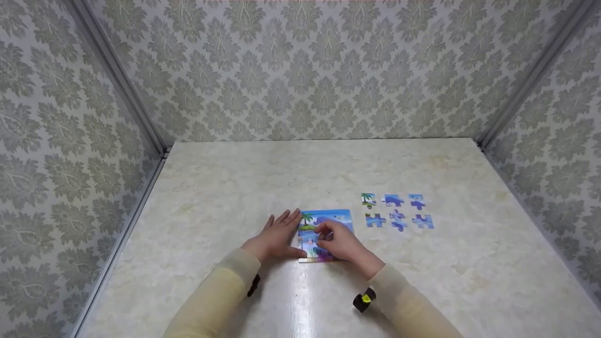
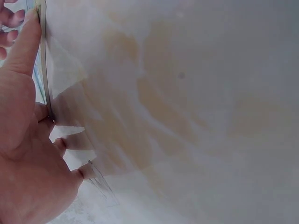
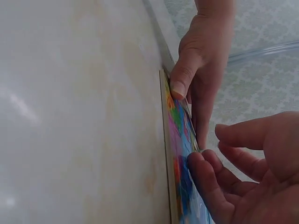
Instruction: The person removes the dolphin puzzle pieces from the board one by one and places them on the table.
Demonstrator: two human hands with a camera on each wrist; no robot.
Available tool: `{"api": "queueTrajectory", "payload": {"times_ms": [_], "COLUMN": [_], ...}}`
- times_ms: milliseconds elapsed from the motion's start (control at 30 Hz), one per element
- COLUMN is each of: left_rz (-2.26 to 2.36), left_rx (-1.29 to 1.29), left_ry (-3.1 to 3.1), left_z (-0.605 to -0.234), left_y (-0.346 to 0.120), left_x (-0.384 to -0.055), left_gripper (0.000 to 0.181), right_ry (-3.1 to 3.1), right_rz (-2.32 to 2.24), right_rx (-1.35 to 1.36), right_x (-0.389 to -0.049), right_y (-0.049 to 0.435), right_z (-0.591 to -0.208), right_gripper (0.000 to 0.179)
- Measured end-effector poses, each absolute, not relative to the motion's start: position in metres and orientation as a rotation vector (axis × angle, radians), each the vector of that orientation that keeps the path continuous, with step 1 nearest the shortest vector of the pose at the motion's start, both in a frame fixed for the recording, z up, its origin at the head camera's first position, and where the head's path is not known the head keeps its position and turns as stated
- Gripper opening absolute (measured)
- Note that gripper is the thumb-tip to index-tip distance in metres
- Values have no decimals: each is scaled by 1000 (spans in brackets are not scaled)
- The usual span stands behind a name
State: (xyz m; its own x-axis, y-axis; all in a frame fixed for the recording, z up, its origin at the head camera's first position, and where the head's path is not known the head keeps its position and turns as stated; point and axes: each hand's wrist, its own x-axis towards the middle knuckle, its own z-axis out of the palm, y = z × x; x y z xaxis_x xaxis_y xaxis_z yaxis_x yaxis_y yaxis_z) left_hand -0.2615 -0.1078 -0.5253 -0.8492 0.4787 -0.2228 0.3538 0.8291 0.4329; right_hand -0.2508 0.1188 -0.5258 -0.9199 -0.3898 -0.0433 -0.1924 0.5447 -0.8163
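Note:
A jigsaw puzzle board [image 1: 328, 214] with a bright sea picture, showing a palm tree and blue water, lies flat before me. My left hand [image 1: 278, 237] rests at its left side, fingers stretched along the edge and thumb on the near left corner. The left wrist view shows that thumb [image 2: 25, 46] lying over the board's rim. Over the middle of the picture is my right hand [image 1: 339, 240], fingers loosely bent. In the right wrist view its lower fingers [image 3: 205, 177] touch the picture surface, while thumb and forefinger show nothing between them.
Several loose jigsaw pieces lie in two rows right of the board, among them a palm-tree piece [image 1: 368, 199] and a blue piece [image 1: 423, 221]. The pale marbled table [image 1: 225, 173] meets patterned walls [image 1: 305, 70] at the back and sides.

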Motion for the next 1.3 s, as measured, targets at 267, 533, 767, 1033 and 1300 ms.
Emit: {"api": "queueTrajectory", "payload": {"times_ms": [267,533,767,1033,1300], "left_rz": [532,533,522,500,508], "left_rx": [645,661,673,656,646], "left_ry": [2688,2685,2685,2681,2680], "left_z": [-524,-525,-525,-526,-527], "left_y": [-109,-109,-108,-108,-107], "left_x": [-262,-263,-264,-264,-264], "left_gripper": [109,109,113,120,121], "right_ry": [2606,2710,2677,2663,2620], "right_rz": [-1089,-815,-824,-1073,-1266], "right_rx": [-423,-540,-539,-534,-533], "right_x": [-252,-254,-256,-247,-241], "right_y": [105,92,90,95,100], "right_z": [-522,-517,-518,-531,-538], "right_gripper": [36,45,46,47,39]}}
